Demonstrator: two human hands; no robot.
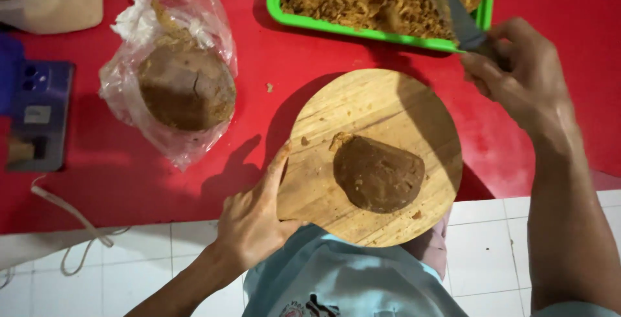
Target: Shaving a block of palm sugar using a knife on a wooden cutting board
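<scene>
At the far left of the frame we saw a blue box-like device (35,113) on the red tabletop (97,181), and just right of it a clear plastic bag (171,71) holding a round brown block, cracked across its top.

Our left hand (249,217) sat at the lower middle-left, fingers together and stretched flat, thumb hooked under the near edge, so it was pressed against the left rim of the round wooden board (381,129) rather than closed around anything. The board hung partly past the tabletop's front edge, over our light blue shirt (336,278).

On the board, right of that hand and toward the lower middle of the frame, lay the brown lump (378,173), a domed mound with its longer side running from upper left to lower right and a ragged crumbly corner at its upper left. A few crumbs lay near it.

Our right hand (517,74) was at the upper right, curled tight around the handle of a knife (453,10). The blade pointed up and left, over the green tray (369,32) of shredded brown material. The lump thus lay down and left of the knife hand, well apart from the blade and nearer to the left hand.
</scene>
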